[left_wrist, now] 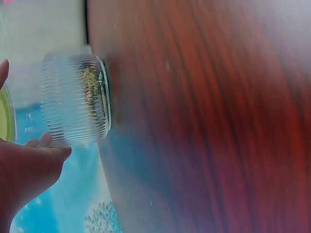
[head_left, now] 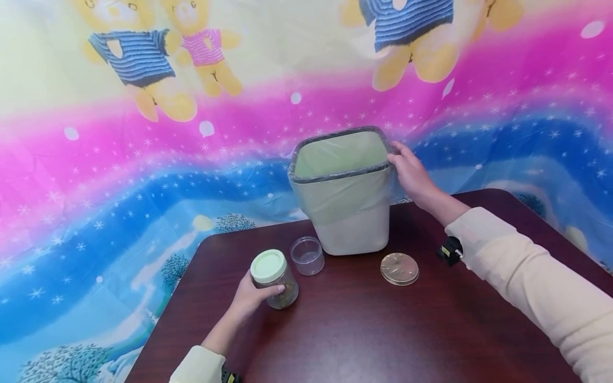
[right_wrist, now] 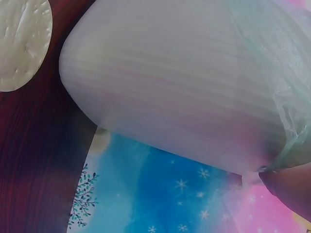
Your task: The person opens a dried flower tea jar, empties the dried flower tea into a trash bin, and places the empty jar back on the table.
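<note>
My left hand (head_left: 248, 299) grips a clear ribbed jar (head_left: 286, 293) with a pale green lid (head_left: 268, 265), thumb across its near side. In the left wrist view, greenish-brown bits show at the base of the jar (left_wrist: 73, 104); what they are cannot be told. My right hand (head_left: 413, 174) holds the right rim of a white waste bin (head_left: 354, 234) at the back of the table. A thin see-through bag lines the bin and folds over its grey rim. In the right wrist view, the fingers (right_wrist: 291, 187) are partly out of frame beside the bag (right_wrist: 291, 97).
A small clear round container (head_left: 307, 257) stands between the jar and the bin. To the right, in front of the bin, lies a flat gold disc (head_left: 399, 268). The dark red-brown table (head_left: 335, 335) meets a printed bear curtain (head_left: 249, 138) behind.
</note>
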A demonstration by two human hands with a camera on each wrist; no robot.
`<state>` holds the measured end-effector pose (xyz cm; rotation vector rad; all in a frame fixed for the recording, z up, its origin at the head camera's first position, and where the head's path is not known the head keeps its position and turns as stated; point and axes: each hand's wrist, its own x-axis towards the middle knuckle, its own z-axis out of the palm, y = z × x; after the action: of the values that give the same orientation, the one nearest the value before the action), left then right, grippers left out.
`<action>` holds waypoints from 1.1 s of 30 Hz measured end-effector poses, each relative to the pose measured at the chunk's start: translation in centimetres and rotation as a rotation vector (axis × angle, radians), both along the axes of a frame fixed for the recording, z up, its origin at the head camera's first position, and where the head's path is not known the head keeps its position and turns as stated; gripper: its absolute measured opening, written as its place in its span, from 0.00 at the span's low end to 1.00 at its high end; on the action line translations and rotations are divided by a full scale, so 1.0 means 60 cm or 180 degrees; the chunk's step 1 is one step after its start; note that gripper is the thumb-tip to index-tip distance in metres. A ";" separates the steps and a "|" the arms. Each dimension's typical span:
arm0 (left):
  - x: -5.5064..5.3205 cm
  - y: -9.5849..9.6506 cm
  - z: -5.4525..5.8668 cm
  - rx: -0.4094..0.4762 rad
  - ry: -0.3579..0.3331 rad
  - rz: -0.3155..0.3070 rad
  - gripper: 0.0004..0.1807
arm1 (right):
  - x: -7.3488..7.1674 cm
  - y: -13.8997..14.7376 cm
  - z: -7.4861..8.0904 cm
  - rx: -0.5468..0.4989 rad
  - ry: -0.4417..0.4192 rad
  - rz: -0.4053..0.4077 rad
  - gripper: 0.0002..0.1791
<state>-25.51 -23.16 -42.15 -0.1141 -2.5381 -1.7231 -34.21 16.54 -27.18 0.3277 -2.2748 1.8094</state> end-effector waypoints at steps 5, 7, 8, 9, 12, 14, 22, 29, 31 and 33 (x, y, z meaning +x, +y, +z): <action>0.004 0.022 -0.010 -0.0070 0.0112 -0.0208 0.45 | 0.002 0.001 0.001 0.0016 -0.0014 0.0049 0.33; 0.007 0.034 -0.009 -0.0047 0.0122 -0.0356 0.45 | 0.002 0.001 0.002 0.0015 -0.0019 0.0050 0.33; 0.009 0.041 -0.008 -0.0035 0.0120 -0.0433 0.45 | 0.002 0.002 0.002 0.0017 -0.0022 0.0047 0.33; 0.010 0.048 -0.007 -0.0036 0.0124 -0.0503 0.45 | 0.003 0.002 0.002 0.0017 -0.0027 0.0047 0.33; 0.013 0.068 -0.004 0.0009 0.0111 -0.0740 0.45 | 0.004 0.003 0.003 0.0031 -0.0046 0.0046 0.33; 0.015 0.081 -0.003 -0.0006 0.0087 -0.0833 0.45 | 0.006 0.004 0.004 0.0042 -0.0058 0.0049 0.34; 0.021 0.122 -0.003 0.0007 0.0011 -0.1045 0.45 | 0.016 0.005 0.004 0.0137 -0.0066 0.0095 0.34; 0.012 0.149 -0.007 0.0119 0.0035 -0.1191 0.45 | 0.028 0.004 0.001 0.0094 -0.0070 0.0160 0.35; 0.010 0.155 -0.008 0.0160 0.0032 -0.1212 0.45 | 0.034 0.004 0.000 0.0104 -0.0059 0.0151 0.35; 0.009 0.161 -0.009 0.0202 0.0025 -0.1229 0.45 | 0.042 0.004 -0.001 0.0110 -0.0035 0.0151 0.35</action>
<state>-24.98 -13.48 -42.67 -0.6440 -2.5807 -1.9156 -31.72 16.79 -27.21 0.3818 -2.3272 1.8002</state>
